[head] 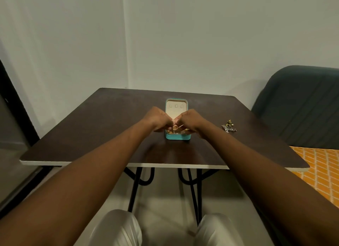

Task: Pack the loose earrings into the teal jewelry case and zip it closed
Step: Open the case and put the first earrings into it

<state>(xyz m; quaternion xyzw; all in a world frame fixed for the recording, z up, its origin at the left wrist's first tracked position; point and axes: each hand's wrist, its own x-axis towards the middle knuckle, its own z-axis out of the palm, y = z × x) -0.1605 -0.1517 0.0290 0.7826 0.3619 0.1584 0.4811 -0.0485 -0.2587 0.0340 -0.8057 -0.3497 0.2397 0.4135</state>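
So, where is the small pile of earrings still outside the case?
In the head view the pile of earrings lies on the dark table, right of the open teal case, just past the right hand.

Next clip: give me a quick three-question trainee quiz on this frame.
1. True or false: the teal jewelry case is zipped shut.
2. The loose earrings on the table lie: A) left of the case, B) right of it, C) in its lid.
3. Fill in: left hand and right hand together pinch a gold ___ over the case.
Key: 1 false; 2 B; 3 earring.
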